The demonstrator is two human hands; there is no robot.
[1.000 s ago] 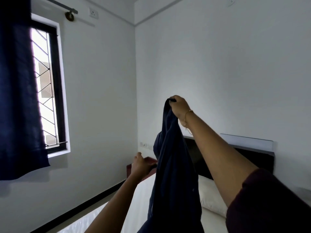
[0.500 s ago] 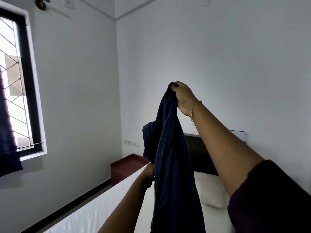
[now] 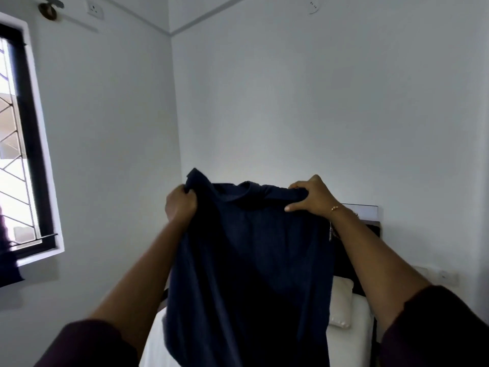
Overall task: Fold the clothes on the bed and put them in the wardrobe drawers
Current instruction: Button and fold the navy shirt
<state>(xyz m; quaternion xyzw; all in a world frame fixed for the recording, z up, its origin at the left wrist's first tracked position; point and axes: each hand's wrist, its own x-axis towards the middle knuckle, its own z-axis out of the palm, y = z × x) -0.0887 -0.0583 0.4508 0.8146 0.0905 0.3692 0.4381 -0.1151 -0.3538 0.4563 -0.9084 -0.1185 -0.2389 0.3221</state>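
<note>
A dark navy shirt (image 3: 251,260) hangs spread out in front of me, its neckline at the top. My left hand (image 3: 180,205) grips the left shoulder of the shirt. My right hand (image 3: 311,197) grips the right shoulder, fingers curled over the fabric, a thin bracelet on the wrist. Both arms are raised at about the same height. The shirt hangs down over the white bed (image 3: 352,337) and hides most of it. No wardrobe or drawers are in view.
A cream pillow (image 3: 341,300) lies at the head of the bed against a dark headboard (image 3: 370,231). A black-framed window (image 3: 29,144) with a grille is on the left wall, a dark curtain (image 3: 8,263) at its lower edge. White walls surround the bed.
The shirt hung bunched from my raised right hand. My left hand has come up and taken the other shoulder, my right hand has lowered, and the shirt now hangs spread between both.
</note>
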